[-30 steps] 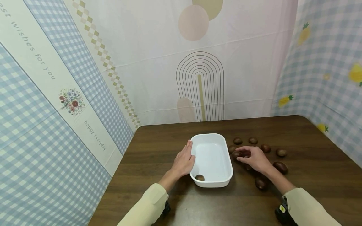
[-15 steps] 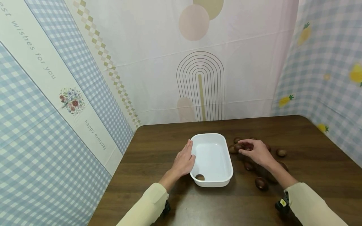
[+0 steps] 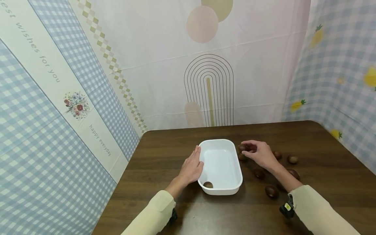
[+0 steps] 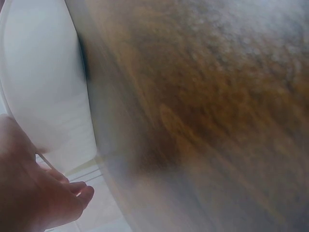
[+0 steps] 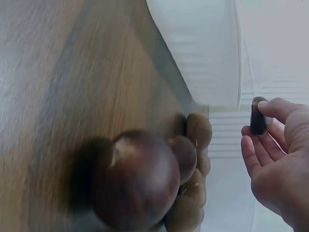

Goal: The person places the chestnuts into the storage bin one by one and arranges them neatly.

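1. The right hand (image 3: 261,155) pinches one chestnut (image 5: 259,118) between thumb and fingers.
2. That chestnut is outside the white dish (image 3: 221,192), just right of its far half; the dish's long axis runs away from the person.
3. The left hand (image 3: 191,166), fingers straight along the dish's left side, is farther from it.
4. Loose chestnuts (image 3: 271,191) lie right of the dish.

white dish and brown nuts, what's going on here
A person's right hand pinches one brown nut, raised off the table just right of the white dish. Their left hand rests against the dish's left side. One nut shows inside the dish; several other nuts lie on the table to its right.
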A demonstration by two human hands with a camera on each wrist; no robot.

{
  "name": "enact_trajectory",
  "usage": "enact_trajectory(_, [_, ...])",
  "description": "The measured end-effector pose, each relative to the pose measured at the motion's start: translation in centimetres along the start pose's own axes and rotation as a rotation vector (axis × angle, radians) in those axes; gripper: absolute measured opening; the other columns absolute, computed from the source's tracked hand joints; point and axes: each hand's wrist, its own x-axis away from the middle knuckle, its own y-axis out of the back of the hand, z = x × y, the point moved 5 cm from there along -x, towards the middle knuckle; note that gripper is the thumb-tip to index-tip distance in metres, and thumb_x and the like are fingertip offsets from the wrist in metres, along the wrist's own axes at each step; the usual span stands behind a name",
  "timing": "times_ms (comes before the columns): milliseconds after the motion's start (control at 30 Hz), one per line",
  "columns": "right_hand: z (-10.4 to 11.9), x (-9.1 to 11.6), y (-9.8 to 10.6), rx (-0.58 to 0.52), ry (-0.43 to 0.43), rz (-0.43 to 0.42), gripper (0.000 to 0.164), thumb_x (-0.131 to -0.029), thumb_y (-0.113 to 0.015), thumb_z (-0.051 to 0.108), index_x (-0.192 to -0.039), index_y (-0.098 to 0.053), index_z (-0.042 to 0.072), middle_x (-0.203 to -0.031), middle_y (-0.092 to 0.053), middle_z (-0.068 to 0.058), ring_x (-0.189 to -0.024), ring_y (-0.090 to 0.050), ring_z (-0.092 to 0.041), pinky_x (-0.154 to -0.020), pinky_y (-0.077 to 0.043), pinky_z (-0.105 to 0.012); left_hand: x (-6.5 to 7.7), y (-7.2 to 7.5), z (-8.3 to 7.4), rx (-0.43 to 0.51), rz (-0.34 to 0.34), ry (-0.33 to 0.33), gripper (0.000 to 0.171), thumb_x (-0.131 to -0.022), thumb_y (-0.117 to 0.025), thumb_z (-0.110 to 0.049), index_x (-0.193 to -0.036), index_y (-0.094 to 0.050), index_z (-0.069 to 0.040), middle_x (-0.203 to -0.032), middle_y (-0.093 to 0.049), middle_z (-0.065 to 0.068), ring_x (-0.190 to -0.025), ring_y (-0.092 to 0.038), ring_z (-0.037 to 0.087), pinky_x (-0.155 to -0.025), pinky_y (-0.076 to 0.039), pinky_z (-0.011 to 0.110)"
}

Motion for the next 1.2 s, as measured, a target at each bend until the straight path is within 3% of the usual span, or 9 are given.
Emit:
enact_trajectory(367, [1.5,-0.5,-2.1,-0.11,0.036,-0.01,0.037,-0.096,-0.077,0.006,-0.132,-0.07,-0.004,-0.118,-0.074,-0.021,-0.097,-0.071,-0.028,-0.076,-0.056,-0.021,0.0,-0.1,0.2,-0.007,0.007,0.01,0.064,-0.107,-0.039,-0.017,-0.167,-0.026,0.002,-0.174,-0.021,0.017,-0.158,-0.028,0.035,-0.125,-0.029,0.055])
enact_trajectory(733, [3.0,-1.1,-4.3,-0.127,0.062,0.01,0.034,-0.094,-0.079,0.005,-0.126,-0.072,0.0,-0.108,-0.076,-0.015,-0.084,-0.066,-0.021,-0.069,-0.054,-0.026,0.0,-0.1,0.2,-0.004,0.004,0.012,0.065,-0.107,-0.04,-0.017,-0.167,-0.026,0.003,-0.175,-0.021,0.016,-0.158,-0.029,0.036,-0.125,-0.029,0.054])
enact_trajectory(1000, [4.1,-1.2,-5.9,-0.184,0.084,0.051,0.034,-0.093,-0.078,0.002,-0.127,-0.072,-0.003,-0.117,-0.075,-0.017,-0.1,-0.073,-0.03,-0.079,-0.059,-0.027,0.0,-0.1,0.1,-0.008,0.015,0.016,0.065,-0.107,-0.04,-0.017,-0.167,-0.024,0.002,-0.175,-0.02,0.017,-0.159,-0.028,0.035,-0.125,-0.029,0.054])
enact_trajectory(1200, [5.0,-1.5,-7.3,-0.18,0.108,0.078,0.035,-0.093,-0.079,0.002,-0.126,-0.071,-0.006,-0.12,-0.074,-0.02,-0.104,-0.074,-0.034,-0.083,-0.062,-0.035,0.0,0.1,0.0,-0.018,0.012,0.016,0.064,-0.108,-0.04,-0.018,-0.167,-0.024,0.002,-0.175,-0.019,0.015,-0.158,-0.028,0.035,-0.125,-0.029,0.052])
